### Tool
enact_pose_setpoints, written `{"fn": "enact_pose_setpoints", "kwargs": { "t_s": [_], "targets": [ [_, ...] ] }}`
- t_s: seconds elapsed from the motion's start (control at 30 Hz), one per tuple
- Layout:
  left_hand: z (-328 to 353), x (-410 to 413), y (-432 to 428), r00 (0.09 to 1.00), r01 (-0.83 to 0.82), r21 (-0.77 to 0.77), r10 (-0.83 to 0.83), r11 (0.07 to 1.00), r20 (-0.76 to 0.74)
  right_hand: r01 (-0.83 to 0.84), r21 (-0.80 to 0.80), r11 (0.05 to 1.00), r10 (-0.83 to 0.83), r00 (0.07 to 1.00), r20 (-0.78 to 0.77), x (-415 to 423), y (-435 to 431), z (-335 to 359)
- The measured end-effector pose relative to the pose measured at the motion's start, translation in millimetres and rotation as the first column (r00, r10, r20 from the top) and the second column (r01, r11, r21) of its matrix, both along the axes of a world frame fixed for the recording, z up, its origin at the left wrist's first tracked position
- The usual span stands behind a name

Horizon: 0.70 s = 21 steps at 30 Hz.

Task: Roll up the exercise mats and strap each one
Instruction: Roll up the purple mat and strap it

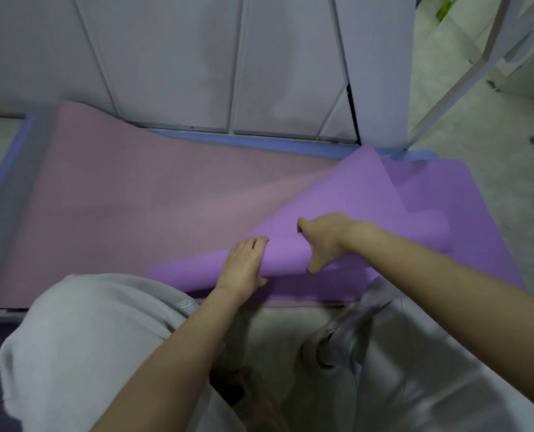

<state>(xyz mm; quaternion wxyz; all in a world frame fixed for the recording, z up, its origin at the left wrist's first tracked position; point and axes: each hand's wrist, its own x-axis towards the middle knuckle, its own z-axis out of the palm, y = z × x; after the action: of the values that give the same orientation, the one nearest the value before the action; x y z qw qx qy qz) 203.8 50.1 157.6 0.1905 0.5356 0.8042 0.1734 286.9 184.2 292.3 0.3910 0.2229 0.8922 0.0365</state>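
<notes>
The pink mat [166,188] lies flat on a blue mat [259,141]. Its right end curls over, showing brighter purple. The fingers of the left hand [243,266] and right hand [324,238] grasp that curl.

Left stretch of mat [134,198] is wide open; doors [181,63] hug the far edge, knees [88,338] crowd near side.

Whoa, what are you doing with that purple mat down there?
A person crouches over a purple mat and is only at the start of rolling it up. The left hand and right hand both grip its curled-over end, which sits at a slant. That end lies across a pink mat, with a blue mat showing at the edges underneath. No strap is in view.
</notes>
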Motion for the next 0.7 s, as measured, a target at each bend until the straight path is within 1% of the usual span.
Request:
{"fn": "enact_pose_setpoints", "kwargs": {
  "t_s": [0.07, 0.13, 0.17, 0.2, 0.23, 0.27, 0.3, 0.33, 0.4, 0.47, 0.57, 0.6, 0.7],
  "targets": [
    [0.9, -5.7, 2.2, 1.000, -0.006, -0.032, 0.006, 0.999, 0.022, -0.090, 0.084, 0.992, 0.096, 0.993, -0.069, 6.2, -7.5, -3.5],
    [4.3, -11.5, 5.5, 0.999, 0.005, -0.064, -0.003, 0.998, 0.040, -0.207, 0.256, 0.944, 0.251, 0.956, -0.154, 16.0, -16.2, -14.7],
    [6.6, -14.1, 7.7, 0.999, 0.019, -0.078, -0.015, 0.997, 0.046, -0.236, 0.356, 0.904, 0.303, 0.942, -0.145, 20.7, -21.6, -19.9],
    [8.6, -16.2, 9.9, 0.998, 0.035, -0.091, -0.031, 0.995, 0.054, -0.236, 0.440, 0.867, 0.341, 0.923, -0.176, 24.9, -25.3, -24.9],
    [9.9, -17.7, 12.2, 0.997, 0.057, -0.101, -0.050, 0.993, 0.062, -0.227, 0.466, 0.855, 0.368, 0.899, -0.237, 29.5, -26.4, -32.7],
    [9.8, -18.2, 14.2, 0.994, 0.086, -0.111, -0.079, 0.990, 0.070, -0.221, 0.461, 0.859, 0.377, 0.882, -0.281, 33.1, -27.6, -37.2],
    [8.9, -17.6, 15.8, 0.991, 0.122, -0.123, -0.113, 0.985, 0.077, -0.219, 0.435, 0.873, 0.366, 0.885, -0.288, 35.9, -28.4, -38.2],
    [7.5, -16.2, 17.4, 0.985, 0.160, -0.142, -0.149, 0.977, 0.085, -0.220, 0.401, 0.889, 0.342, 0.901, -0.265, 39.5, -28.6, -37.1],
    [6.2, -13.5, 20.4, 0.970, 0.233, -0.189, -0.214, 0.954, 0.115, -0.215, 0.266, 0.939, 0.257, 0.957, -0.133, 43.3, -29.8, -30.7],
    [6.5, -10.9, 23.7, 0.953, 0.281, -0.214, -0.247, 0.935, 0.175, -0.196, 0.192, 0.962, 0.222, 0.967, -0.122, 50.5, -23.5, -30.8],
    [5.5, -3.5, 22.5, 0.940, 0.261, -0.152, -0.216, 0.953, 0.263, -0.120, 0.166, 0.979, 0.141, 0.983, -0.117, 52.9, -16.3, -28.0],
    [3.3, -0.7, 20.1, 0.946, 0.236, -0.114, -0.201, 0.965, 0.253, -0.103, 0.162, 0.981, 0.123, 0.985, -0.119, 51.6, -14.4, -26.5],
    [-5.3, 10.2, 10.8, 0.978, 0.156, -0.036, -0.149, 0.987, 0.146, -0.080, 0.159, 0.984, 0.095, 0.992, -0.089, 45.1, -6.9, -25.7]
  ]
}}
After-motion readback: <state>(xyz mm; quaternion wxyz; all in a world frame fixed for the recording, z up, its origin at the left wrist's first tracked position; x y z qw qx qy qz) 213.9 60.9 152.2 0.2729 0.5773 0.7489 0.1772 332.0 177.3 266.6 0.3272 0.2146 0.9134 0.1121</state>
